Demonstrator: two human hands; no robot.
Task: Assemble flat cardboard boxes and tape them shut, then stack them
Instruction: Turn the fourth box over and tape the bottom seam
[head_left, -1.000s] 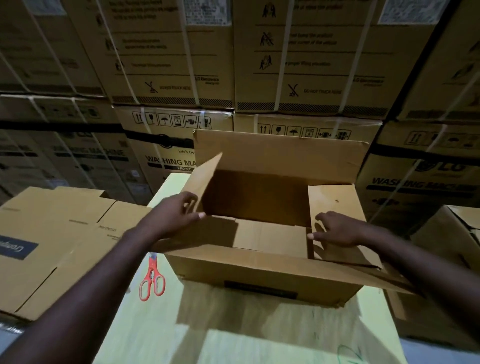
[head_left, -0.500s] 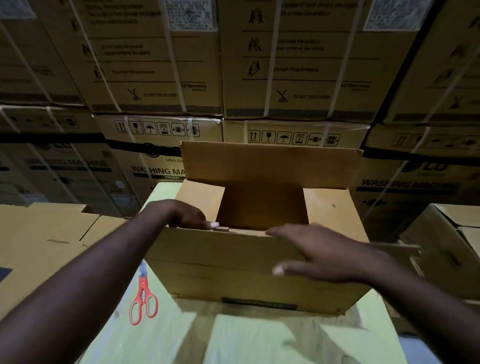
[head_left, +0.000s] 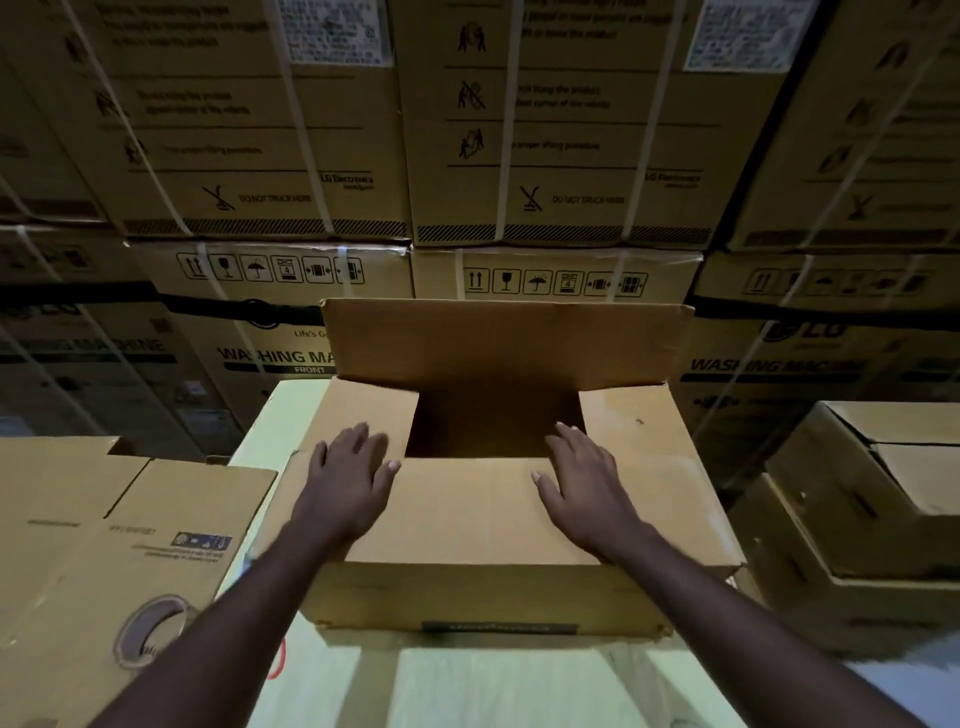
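The cardboard box (head_left: 483, 597) sits on the pale table (head_left: 467, 686). The left hand (head_left: 347, 475) and right hand (head_left: 584, 486), fingers spread flat, press its folded-down flaps; 1 far flap (head_left: 506, 340) stands upright.

Two arms show in the picture. The left arm (head_left: 223, 639) comes in from 7 o'clock and the right arm (head_left: 753, 634) from 5 o'clock. Both are bare all the way to the picture's edge. The left hand (head_left: 348, 480) and the right hand (head_left: 587, 493) are bare too, with short nails.
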